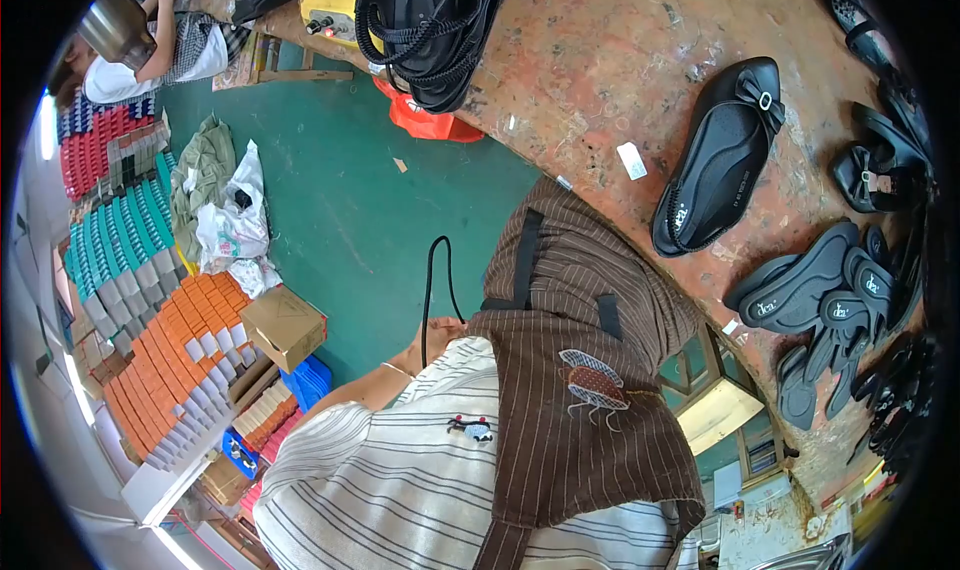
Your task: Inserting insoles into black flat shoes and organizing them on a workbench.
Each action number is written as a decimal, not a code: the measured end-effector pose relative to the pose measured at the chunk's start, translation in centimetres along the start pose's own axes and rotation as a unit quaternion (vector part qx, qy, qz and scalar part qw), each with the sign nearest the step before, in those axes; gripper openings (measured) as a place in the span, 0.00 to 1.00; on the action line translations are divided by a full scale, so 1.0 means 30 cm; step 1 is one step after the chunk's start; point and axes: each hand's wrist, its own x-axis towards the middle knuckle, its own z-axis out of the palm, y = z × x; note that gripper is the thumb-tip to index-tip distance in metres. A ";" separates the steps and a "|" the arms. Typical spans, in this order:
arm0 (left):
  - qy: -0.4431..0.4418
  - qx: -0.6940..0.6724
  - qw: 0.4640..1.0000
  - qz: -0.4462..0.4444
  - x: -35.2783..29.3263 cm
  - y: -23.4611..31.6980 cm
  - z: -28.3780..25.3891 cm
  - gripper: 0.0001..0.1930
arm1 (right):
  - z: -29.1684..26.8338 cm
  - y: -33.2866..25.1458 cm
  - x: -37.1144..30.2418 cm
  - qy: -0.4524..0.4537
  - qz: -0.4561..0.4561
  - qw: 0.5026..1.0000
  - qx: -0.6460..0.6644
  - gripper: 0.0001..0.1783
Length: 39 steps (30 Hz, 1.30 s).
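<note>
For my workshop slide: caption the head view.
Left hand holding a black cord loop, beside a workbench with black shoes.

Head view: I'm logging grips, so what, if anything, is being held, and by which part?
The left hand holds a black cord loop near its lower end; the exact grip cannot be made out. The right hand is out of view.

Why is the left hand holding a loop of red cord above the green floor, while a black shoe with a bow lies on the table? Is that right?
Not quite: the cord is black, not red, as the head view shows. The left hand does hold it above the green floor, and the black shoe with a bow lies on the table.
</note>
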 end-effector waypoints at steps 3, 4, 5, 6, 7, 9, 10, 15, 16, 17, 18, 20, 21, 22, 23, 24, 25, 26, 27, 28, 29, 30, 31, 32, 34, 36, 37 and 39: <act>-0.064 -0.071 0.990 0.107 0.078 -0.138 -0.075 0.07 | 0.016 -0.021 0.014 -0.042 -0.013 0.999 -0.004 0.14; -0.027 0.025 0.988 0.149 0.099 -0.157 -0.080 0.09 | 0.019 -0.019 0.015 -0.054 -0.017 0.998 -0.007 0.14; 0.011 0.122 0.974 0.189 0.124 -0.172 -0.084 0.12 | 0.022 -0.017 0.016 -0.066 -0.021 0.998 -0.010 0.14; 0.090 0.176 0.945 0.260 0.166 -0.205 -0.106 0.12 | 0.027 -0.027 0.030 -0.081 -0.028 0.996 -0.010 0.15; 0.088 0.178 0.945 0.260 0.189 -0.199 -0.106 0.12 | 0.026 -0.023 0.027 -0.089 -0.030 0.995 -0.014 0.15; 0.123 0.302 0.927 0.184 0.250 -0.164 -0.096 0.08 | 0.032 -0.021 0.022 -0.097 -0.031 0.994 -0.025 0.15; 0.155 0.324 0.922 0.146 0.251 -0.115 -0.033 0.07 | 0.033 -0.012 0.010 -0.087 -0.023 0.995 -0.034 0.15; -0.122 0.193 0.971 0.073 0.205 0.118 -0.113 0.20 | -0.016 0.031 -0.085 0.029 0.056 0.993 -0.102 0.16; -0.171 0.162 0.972 0.007 0.212 0.221 -0.103 0.24 | -0.026 0.042 -0.123 0.057 0.077 0.989 -0.116 0.16; -0.180 0.237 0.949 -0.101 0.234 0.374 -0.118 0.19 | -0.013 0.034 -0.132 0.079 0.089 0.986 -0.119 0.16; -0.061 0.481 0.871 0.081 0.166 0.506 -0.015 0.12 | -0.002 -0.056 -0.082 0.098 0.105 0.982 -0.122 0.16; 0.133 0.764 0.513 0.369 -0.037 0.758 0.208 0.07 | -0.343 -0.423 0.209 -0.172 0.167 0.952 -0.191 0.14; 0.202 0.764 0.415 0.451 -0.111 0.842 0.399 0.06 | -0.411 -0.362 0.208 -0.125 0.215 0.932 -0.263 0.10; 0.168 0.688 0.440 0.553 -0.180 0.903 0.529 0.07 | -0.570 -0.546 0.322 -0.069 0.191 0.945 -0.256 0.10; 0.135 0.599 0.464 0.639 -0.228 0.934 0.629 0.07 | -0.690 -0.743 0.429 0.074 0.175 0.969 -0.159 0.07; 0.087 0.549 0.554 0.619 -0.247 0.939 0.730 0.10 | -0.747 -0.821 0.498 0.192 0.167 0.964 -0.075 0.09; 0.039 0.495 0.637 0.590 -0.256 0.934 0.824 0.13 | -0.780 -0.865 0.562 0.304 0.152 0.940 0.010 0.12; -0.014 0.498 0.640 0.586 -0.247 0.930 0.914 0.16 | -0.798 -0.911 0.635 0.399 0.123 0.908 -0.039 0.12; -0.065 0.499 0.640 0.580 -0.221 0.919 0.993 0.20 | -0.801 -0.941 0.703 0.487 0.092 0.864 -0.087 0.13; -0.107 0.485 0.687 0.530 -0.218 0.896 1.080 0.22 | -0.802 -0.940 0.769 0.506 0.101 0.849 -0.116 0.16; -0.152 0.469 0.727 0.477 -0.213 0.882 1.143 0.25 | -0.795 -0.926 0.826 0.526 0.112 0.830 -0.146 0.20; -0.132 0.482 0.714 0.491 -0.178 0.887 1.159 0.26 | -0.780 -0.904 0.876 0.529 0.105 0.816 -0.207 0.28; -0.111 0.491 0.703 0.502 -0.112 0.889 1.166 0.26 | -0.769 -0.938 0.916 0.512 0.142 0.822 -0.206 0.33; -0.162 0.434 0.727 0.507 -0.018 0.913 1.124 0.25 | -0.758 -0.955 0.939 0.507 0.149 0.825 -0.202 0.35; -0.178 0.414 0.760 0.469 -0.053 0.951 1.099 0.23 | -0.761 -0.942 0.945 0.511 0.170 0.821 -0.191 0.41; -0.082 0.406 0.743 0.526 -0.065 1.022 1.031 0.20 | -0.770 -0.941 0.954 0.525 0.175 0.821 -0.140 0.43; -0.068 0.420 0.724 0.543 -0.075 1.076 0.999 0.19 | -0.770 -0.939 0.959 0.531 0.180 0.823 -0.092 0.44; 0.089 0.546 0.479 0.681 -0.038 1.181 0.932 0.22 | -0.770 -0.934 0.973 0.540 0.164 0.821 -0.093 0.44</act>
